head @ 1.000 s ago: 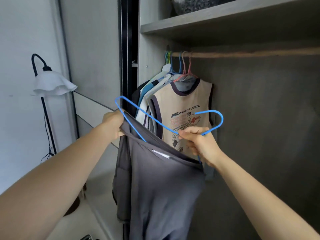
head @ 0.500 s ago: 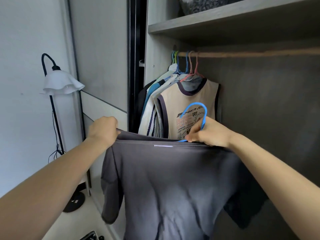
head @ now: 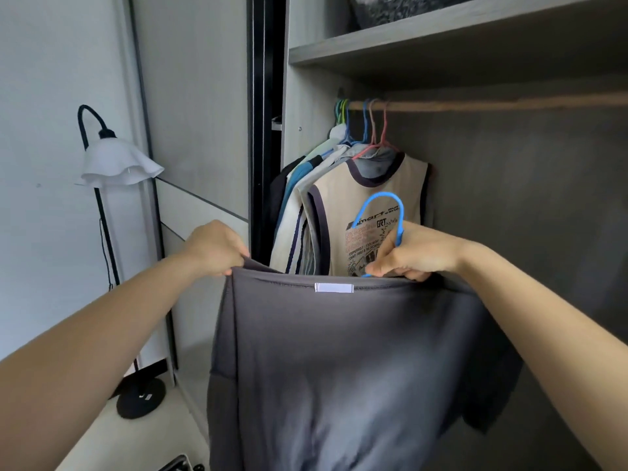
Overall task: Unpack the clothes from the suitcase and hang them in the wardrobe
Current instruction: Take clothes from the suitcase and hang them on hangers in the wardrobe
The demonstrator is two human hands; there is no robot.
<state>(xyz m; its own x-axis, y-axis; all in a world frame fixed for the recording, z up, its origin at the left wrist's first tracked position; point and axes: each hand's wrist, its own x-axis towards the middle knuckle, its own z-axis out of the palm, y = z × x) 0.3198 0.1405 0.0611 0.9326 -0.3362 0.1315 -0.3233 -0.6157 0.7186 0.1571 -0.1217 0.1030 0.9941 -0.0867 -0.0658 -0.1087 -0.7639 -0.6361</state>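
- Fabric of the grey T-shirt (head: 339,368) filled the lower centre of the frame. It hung from a taut top edge stretched between the two hands, with a white label (head: 334,287) at the middle of that edge.
- The left hand (head: 217,248), left of centre, had its fingers curled down over the left end of that edge, the cloth bunched under the fingertips. Its thumb was hidden.
- The right hand (head: 414,253), right of centre, was closed round the blue hanger (head: 384,202) and the right end of the shirt's edge together.
- The hanger's hook rose above the right knuckles, and a short bit of blue wire showed just below the fingertips, against the collar. The hanger's arms were out of sight.
- Behind the hands, in the upper centre, a wooden rail (head: 492,105) carried a cluster of hung clothes at its left end. The nearest was a beige sleeveless top (head: 360,205) with dark trim and a printed front.
- The blue hook stood in front of that top, well below the rail.
- A shelf (head: 441,39) ran above the rail, across the upper right.
- A floor lamp (head: 119,161) with a white shade stood at the left of the frame.
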